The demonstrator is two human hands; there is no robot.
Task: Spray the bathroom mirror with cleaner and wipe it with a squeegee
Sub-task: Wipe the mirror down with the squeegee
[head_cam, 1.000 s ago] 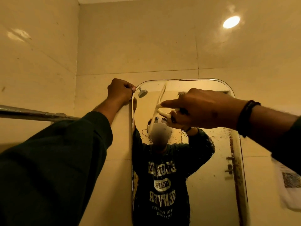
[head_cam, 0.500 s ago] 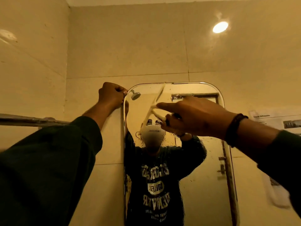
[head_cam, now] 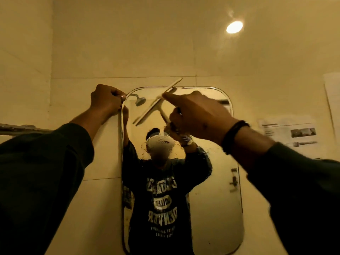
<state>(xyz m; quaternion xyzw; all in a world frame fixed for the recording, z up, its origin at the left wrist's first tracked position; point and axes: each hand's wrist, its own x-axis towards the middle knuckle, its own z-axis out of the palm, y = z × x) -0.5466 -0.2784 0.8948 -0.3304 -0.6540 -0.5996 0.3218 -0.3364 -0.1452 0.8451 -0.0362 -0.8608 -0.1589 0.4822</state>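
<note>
Your right hand (head_cam: 195, 116) curls round the stem of the cream plastic T-shaped squeegee (head_cam: 157, 102), forefinger stretched along it toward the blade. The blade sits tilted, its upper end past the top edge of the tall rounded-corner wall mirror (head_cam: 211, 181); whether it touches the glass you cannot tell from here. Your left hand (head_cam: 106, 101) is curled at the mirror's upper left corner, seemingly steadying it. Droplets cling across the middle of the glass. Level the blade, press it evenly, and pull straight down in one overlapping pass, keeping your grip firm but your wrist loose.
</note>
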